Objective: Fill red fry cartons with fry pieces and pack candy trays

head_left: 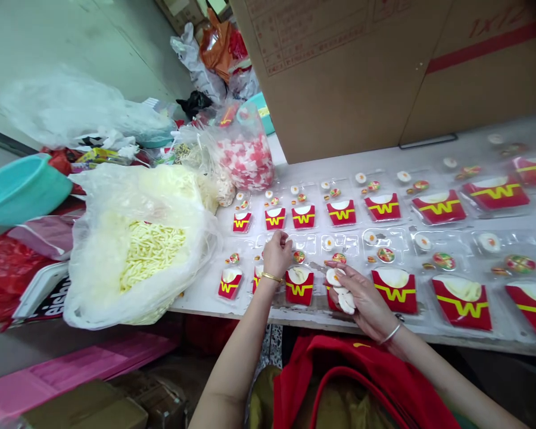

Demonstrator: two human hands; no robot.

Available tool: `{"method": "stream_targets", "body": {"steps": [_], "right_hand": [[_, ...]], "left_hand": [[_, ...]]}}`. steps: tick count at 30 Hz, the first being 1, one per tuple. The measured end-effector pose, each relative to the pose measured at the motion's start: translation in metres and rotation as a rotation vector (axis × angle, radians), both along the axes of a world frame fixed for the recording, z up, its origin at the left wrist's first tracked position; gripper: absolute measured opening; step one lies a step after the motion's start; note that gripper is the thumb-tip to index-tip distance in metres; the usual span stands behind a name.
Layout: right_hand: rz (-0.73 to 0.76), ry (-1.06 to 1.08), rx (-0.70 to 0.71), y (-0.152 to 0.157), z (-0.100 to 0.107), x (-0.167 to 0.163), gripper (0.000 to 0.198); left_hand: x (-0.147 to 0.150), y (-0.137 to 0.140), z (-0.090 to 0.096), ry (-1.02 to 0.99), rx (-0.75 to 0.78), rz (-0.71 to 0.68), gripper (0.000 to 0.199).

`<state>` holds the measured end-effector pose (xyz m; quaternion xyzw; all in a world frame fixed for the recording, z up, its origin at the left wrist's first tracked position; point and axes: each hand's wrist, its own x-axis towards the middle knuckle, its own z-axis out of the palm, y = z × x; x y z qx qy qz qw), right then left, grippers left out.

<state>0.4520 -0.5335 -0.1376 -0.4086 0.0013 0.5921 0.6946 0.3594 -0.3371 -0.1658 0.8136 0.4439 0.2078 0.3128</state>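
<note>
Holding several white egg pieces (346,302) in the right hand (361,298), thumb and fingers closed around the cluster, above a red carton partly hidden in the near row. Showing an orange yolk spot on the uppermost piece. Bending the left hand (277,253) over the same row, left of the right hand and well apart from it, fingers curled in and nearly closed. Cannot tell of anything pinched there, with the fingertips turned mostly out of view. Wearing a gold bracelet (272,277) on the left wrist and a thin silver bracelet (390,333) on the right.

Working at a white table (312,170), along two rows of clear plastic trays (404,238), near and far, each row running left to right. Seeing in many of them red cartons (395,292) with a yellow zigzag, and beyond these, small pizza pieces (386,255), burger pieces and round eggs. Left of the rows, a large open bag of pale fries (154,247); farther back, a clear bag of pink-and-white pieces (245,158). On the far right, a big cardboard box (339,77). At far left, a teal basin (22,187), tilted.
</note>
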Motion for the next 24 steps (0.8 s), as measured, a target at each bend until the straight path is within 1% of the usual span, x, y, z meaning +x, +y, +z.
{"method": "stream_targets", "body": {"steps": [2,5,7,8,9,10,13,14,15,16,18,22,24], "right_hand": [[0.007,-0.027,-0.013,0.002,0.0,-0.001,0.034],[-0.004,-0.061,-0.046,0.006,-0.003,-0.002,0.033],[-0.017,-0.078,-0.06,0.009,-0.006,-0.002,0.035],[-0.023,-0.085,-0.063,0.01,-0.007,-0.002,0.036],[-0.028,-0.091,-0.066,0.012,-0.008,-0.002,0.037],[-0.029,-0.097,-0.07,0.014,-0.009,-0.003,0.038],[-0.015,-0.105,-0.072,0.022,-0.009,-0.007,0.039],[-0.002,-0.102,-0.068,0.024,-0.009,-0.009,0.039],[0.015,-0.096,-0.061,0.027,-0.009,-0.012,0.039],[0.032,-0.084,-0.055,0.029,-0.008,-0.014,0.039],[0.069,-0.045,-0.04,0.032,-0.009,-0.019,0.039],[0.138,0.031,0.028,0.036,-0.01,-0.027,0.037],[0.165,0.042,0.056,0.037,-0.01,-0.029,0.035]], "left_hand": [[0.005,-0.001,-0.003,0.127,0.133,0.0,0.007],[0.01,-0.003,-0.003,0.239,0.25,0.002,0.008],[0.01,-0.005,0.003,0.22,0.27,0.008,0.016],[0.008,-0.008,0.008,0.177,0.251,0.0,0.022],[0.006,-0.013,0.013,0.118,0.199,-0.032,0.026],[0.004,-0.018,0.019,0.057,0.104,-0.098,0.029],[-0.008,-0.039,0.034,-0.116,-0.293,-0.348,0.033],[-0.012,-0.045,0.038,-0.164,-0.399,-0.396,0.033],[-0.017,-0.05,0.04,-0.206,-0.476,-0.416,0.032],[-0.021,-0.054,0.042,-0.239,-0.524,-0.414,0.03],[-0.03,-0.059,0.042,-0.267,-0.565,-0.388,0.025],[-0.045,-0.059,0.04,-0.287,-0.596,-0.307,0.02],[-0.05,-0.055,0.038,-0.308,-0.611,-0.251,0.018]]}}
